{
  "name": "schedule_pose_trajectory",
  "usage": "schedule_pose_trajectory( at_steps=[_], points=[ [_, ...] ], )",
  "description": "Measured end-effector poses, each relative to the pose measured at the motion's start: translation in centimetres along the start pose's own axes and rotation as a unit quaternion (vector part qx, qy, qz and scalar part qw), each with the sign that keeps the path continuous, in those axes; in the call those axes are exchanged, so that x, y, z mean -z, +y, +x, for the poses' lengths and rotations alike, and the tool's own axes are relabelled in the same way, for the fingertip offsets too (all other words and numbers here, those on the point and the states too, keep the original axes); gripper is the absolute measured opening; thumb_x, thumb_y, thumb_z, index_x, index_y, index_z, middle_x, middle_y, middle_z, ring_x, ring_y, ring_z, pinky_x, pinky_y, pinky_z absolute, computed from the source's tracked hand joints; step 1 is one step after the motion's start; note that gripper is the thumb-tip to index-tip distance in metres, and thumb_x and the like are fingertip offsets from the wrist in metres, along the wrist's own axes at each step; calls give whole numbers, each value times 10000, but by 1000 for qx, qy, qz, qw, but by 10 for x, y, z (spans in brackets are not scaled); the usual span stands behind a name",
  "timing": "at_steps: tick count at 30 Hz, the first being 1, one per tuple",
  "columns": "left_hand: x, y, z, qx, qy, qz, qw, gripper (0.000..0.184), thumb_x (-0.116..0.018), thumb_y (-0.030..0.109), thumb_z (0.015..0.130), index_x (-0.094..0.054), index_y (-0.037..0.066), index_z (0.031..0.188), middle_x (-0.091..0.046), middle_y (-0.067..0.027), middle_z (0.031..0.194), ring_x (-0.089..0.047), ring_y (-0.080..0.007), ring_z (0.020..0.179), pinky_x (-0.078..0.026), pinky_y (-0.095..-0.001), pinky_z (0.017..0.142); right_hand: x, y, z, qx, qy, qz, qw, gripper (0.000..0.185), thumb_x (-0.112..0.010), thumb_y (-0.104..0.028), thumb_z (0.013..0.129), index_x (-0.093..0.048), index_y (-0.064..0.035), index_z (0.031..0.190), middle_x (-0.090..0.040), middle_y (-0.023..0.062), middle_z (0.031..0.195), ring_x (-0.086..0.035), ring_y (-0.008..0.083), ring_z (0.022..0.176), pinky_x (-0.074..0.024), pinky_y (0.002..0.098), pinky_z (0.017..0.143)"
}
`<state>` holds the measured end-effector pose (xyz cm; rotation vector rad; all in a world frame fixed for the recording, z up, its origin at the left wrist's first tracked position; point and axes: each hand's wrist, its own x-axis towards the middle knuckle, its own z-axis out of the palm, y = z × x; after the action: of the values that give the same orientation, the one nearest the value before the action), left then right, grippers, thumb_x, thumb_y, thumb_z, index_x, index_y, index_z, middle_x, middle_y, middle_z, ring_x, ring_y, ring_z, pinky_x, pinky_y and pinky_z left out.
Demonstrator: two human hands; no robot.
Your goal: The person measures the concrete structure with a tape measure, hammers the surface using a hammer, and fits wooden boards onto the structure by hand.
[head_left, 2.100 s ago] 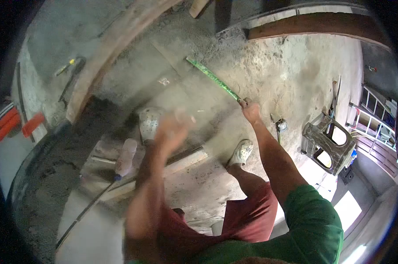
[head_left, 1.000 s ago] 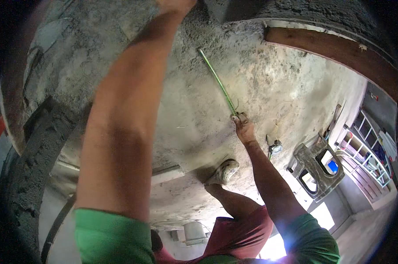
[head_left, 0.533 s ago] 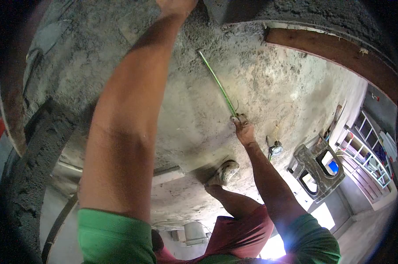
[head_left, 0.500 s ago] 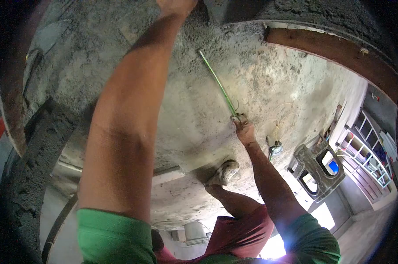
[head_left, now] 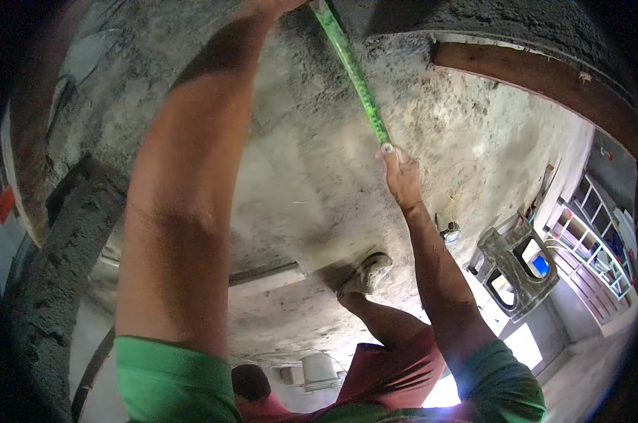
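A green strip with markings, like a tape measure blade, slants from the top edge down to my right hand. The fingers of my right hand are closed on its lower end. My left hand is at the top edge, beside the strip's upper end; its fingers are mostly out of frame, so its hold cannot be made out. A small round device, possibly a tape measure case, lies on the floor right of my right forearm.
A dark plastic stool lies tipped over at the right, near a white metal rack. A brown curved board runs along the upper right. A light bar lies on the floor left of my shoe. Rough dark mortar lines the left.
The green strip now shows its broad face and reaches the top edge near my left hand. My right hand has moved up and slightly right with its lower end.
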<state>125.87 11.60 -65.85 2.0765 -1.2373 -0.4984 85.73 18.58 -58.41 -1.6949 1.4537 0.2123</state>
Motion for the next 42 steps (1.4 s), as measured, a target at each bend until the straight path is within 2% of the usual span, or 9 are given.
schedule_pose_trajectory(
  at_steps=[5, 8, 11, 13, 20, 26, 28, 36, 42],
  points=[
    [25, 16, -8, 178, -126, -298, 929, 418, -523, 328, 988, -550, 44, 1294, -581, -97, 1256, -551, -229, 1139, -409, -358, 973, -12, -3, 11, 44, 59, 48, 996, 359, -539, -341, 958, -656, -30, 822, -484, 77, 595, -441, 142, 583, -411, 321, 569],
    [-17, -40, 11, 115, -154, -455, 869, 476, -534, 381, 978, -536, 39, 1309, -591, -102, 1246, -560, -237, 1128, -411, -383, 971, -14, 1, 12, 66, 92, 50, 992, 369, -543, -337, 955, -632, -17, 795, -485, 52, 607, -450, 128, 601, -403, 315, 569],
    [10, -9, 4, 121, -192, -341, 912, 510, -494, 413, 990, -493, 57, 1356, -556, -101, 1312, -533, -242, 1168, -385, -398, 1005, -9, 6, 16, 24, 70, 82, 994, 366, -551, -319, 949, -611, -4, 771, -487, 48, 604, -455, 129, 599, -398, 309, 565],
    [35, 31, -12, 179, -179, -340, 906, 532, -475, 425, 995, -465, 61, 1383, -524, -104, 1354, -509, -246, 1204, -358, -401, 1037, -10, 4, 16, -4, 70, 90, 993, 321, -552, -282, 954, -646, -24, 790, -469, -44, 611, -427, 86, 582, -355, 282, 536],
    [50, 46, -13, 250, -194, -331, 889, 625, -384, 493, 1001, -383, 52, 1444, -406, -113, 1486, -377, -273, 1367, -267, -422, 1126, -17, -19, 14, -21, 100, 76, 992, 364, -564, -324, 938, -637, -18, 757, -447, -39, 603, -411, 89, 582, -336, 285, 528],
    [19, 9, 3, 114, -191, -218, 950, 649, -340, 523, 1000, -418, 25, 1409, -448, -141, 1448, -405, -290, 1345, -295, -419, 1115, -15, -30, 9, -31, 97, 87, 991, 381, -571, -318, 940, -618, 10, 752, -451, -15, 598, -409, 95, 580, -346, 278, 533],
    [26, 15, 0, 112, -185, -223, 950, 629, -356, 514, 999, -446, 26, 1386, -467, -143, 1427, -420, -293, 1329, -303, -421, 1106, -19, -25, 10, -10, 142, 58, 988, 353, -587, -304, 919, -595, 2, 743, -446, 102, 557, -429, 160, 556, -399, 348, 541],
    [30, 19, 3, 60, -200, -255, 944, 496, -469, 433, 980, -588, 40, 1258, -543, -157, 1348, -464, -324, 1280, -333, -438, 1066, -20, -17, 14, 1, 151, 44, 988, 354, -582, -336, 911, -602, -7, 783, -474, 156, 588, -442, 227, 544, -420, 386, 563],
    [44, 41, -4, 119, -204, -89, 968, 509, -418, 432, 991, -559, 43, 1288, -476, -146, 1419, -400, -300, 1339, -298, -416, 1105, -19, -24, 12, 8, 171, -2, 985, 376, -576, -370, 918, -619, -13, 808, -531, 211, 626, -504, 337, 561, -438, 422, 583]
  ],
)
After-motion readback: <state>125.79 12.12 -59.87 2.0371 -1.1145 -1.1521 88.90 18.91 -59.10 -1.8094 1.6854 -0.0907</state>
